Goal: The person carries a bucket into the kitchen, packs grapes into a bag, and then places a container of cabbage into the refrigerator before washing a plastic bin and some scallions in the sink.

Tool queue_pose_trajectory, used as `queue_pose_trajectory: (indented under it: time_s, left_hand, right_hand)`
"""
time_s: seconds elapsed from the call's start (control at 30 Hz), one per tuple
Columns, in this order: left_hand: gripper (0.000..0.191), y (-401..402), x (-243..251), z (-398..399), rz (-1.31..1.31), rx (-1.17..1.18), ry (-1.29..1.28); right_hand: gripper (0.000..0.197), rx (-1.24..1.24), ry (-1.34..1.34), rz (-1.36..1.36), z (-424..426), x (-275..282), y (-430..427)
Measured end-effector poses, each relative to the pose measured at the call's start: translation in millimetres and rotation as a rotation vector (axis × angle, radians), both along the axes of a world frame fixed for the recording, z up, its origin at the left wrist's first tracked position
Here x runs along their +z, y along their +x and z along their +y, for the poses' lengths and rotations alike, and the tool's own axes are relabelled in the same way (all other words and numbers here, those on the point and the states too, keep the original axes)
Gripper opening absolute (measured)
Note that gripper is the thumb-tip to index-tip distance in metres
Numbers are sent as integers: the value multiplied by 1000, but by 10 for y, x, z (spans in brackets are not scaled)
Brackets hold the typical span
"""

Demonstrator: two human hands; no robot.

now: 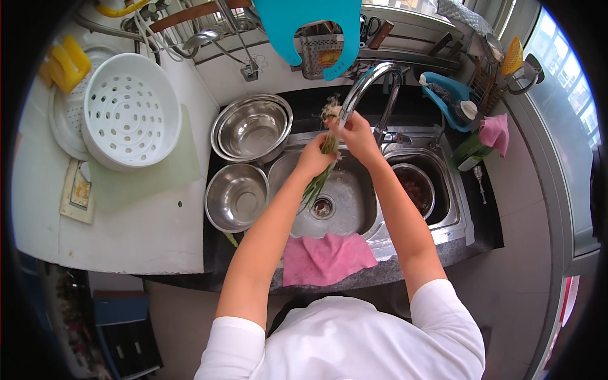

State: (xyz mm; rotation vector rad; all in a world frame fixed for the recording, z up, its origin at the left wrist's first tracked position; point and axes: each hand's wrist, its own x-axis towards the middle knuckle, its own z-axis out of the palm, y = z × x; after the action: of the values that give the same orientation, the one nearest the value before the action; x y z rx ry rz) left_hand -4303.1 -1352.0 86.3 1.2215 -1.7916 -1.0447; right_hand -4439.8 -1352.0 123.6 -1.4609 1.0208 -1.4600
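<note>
A bunch of scallions (319, 184) slants over the large basin of a stainless steel sink (354, 204). Its rooty white ends point up and away from me, and the green leaves hang towards the drain. My left hand (315, 157) is wrapped around the stems at mid-length. Higher up, my right hand (356, 137) has its fingers on the white ends, right at the spout of the chrome faucet (380, 70). Water appears to run from the spout onto the stems. The right fingertips are partly hidden by the spout.
Nested steel bowls (251, 128) and another steel bowl (237, 197) stand left of the sink. A pot (430, 190) with dark contents sits in the small right basin. A pink cloth (327, 259) drapes the front edge. A white colander (130, 111) is on the left counter; a blue silicone bib (304, 9) hangs ahead.
</note>
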Motion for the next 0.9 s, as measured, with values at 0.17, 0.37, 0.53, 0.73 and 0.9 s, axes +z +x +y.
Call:
queue_pose_trajectory:
  time_s: [0.17, 0.37, 0.53, 0.73, 0.9]
  left_hand:
    - [34, -97, 12, 135, 217, -45, 236]
    - [32, -83, -99, 218, 195, -113, 358]
    - [29, -14, -210, 134, 219, -280, 355]
    - [33, 82, -210, 87, 233, -282, 401]
    - [26, 92, -272, 117, 242, -272, 296]
  right_hand:
    - [18, 45, 124, 144, 158, -219, -67]
    - [24, -24, 164, 384, 284, -125, -60]
    - [34, -102, 140, 355, 214, -260, -165]
    - [33, -169, 219, 289, 287, -170, -74]
    - [25, -215, 228, 676, 416, -130, 84]
